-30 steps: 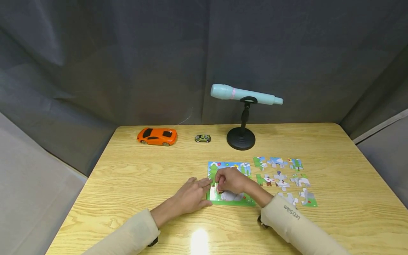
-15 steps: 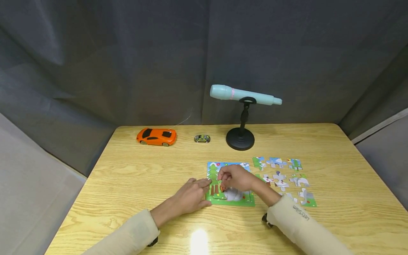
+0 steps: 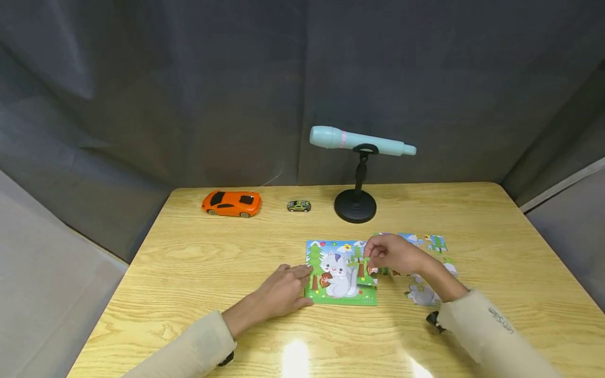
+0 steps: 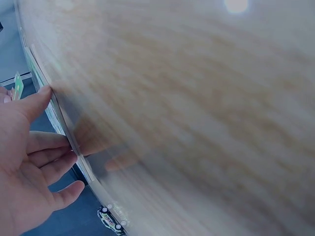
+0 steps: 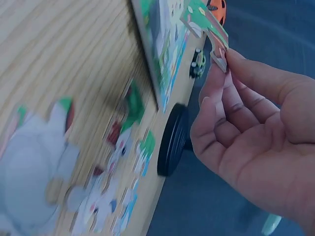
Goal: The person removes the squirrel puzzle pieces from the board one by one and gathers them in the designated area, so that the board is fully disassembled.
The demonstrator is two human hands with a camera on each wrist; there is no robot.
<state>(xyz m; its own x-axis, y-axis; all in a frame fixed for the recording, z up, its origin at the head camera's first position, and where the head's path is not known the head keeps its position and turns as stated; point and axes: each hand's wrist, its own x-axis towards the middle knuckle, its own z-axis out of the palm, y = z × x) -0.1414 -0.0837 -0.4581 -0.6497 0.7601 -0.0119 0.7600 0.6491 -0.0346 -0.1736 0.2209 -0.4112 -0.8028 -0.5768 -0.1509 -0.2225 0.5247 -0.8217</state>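
A square picture puzzle (image 3: 336, 283) with a grey animal on green lies in the middle of the wooden table (image 3: 198, 262). My left hand (image 3: 282, 290) rests flat beside it, straight fingers touching its left edge (image 4: 49, 101). My right hand (image 3: 393, 254) hovers at the puzzle's right edge and pinches a green tree puzzle piece (image 3: 365, 271) between thumb and fingertips. In the right wrist view that piece (image 5: 206, 22) sits tilted above the board (image 5: 162, 44). Several loose pieces (image 3: 436, 243) lie to the right, partly hidden by my right forearm.
An orange toy car (image 3: 231, 203) and a small green car (image 3: 299, 206) stand at the table's back. A pale blue microphone (image 3: 361, 142) rests on a black stand (image 3: 355, 206) behind the puzzle. Dark curtains close in the back and sides.
My right hand has moved right from over the puzzle's middle to its right edge, with a piece pinched in it; the animal picture now shows. My left hand has stayed put.
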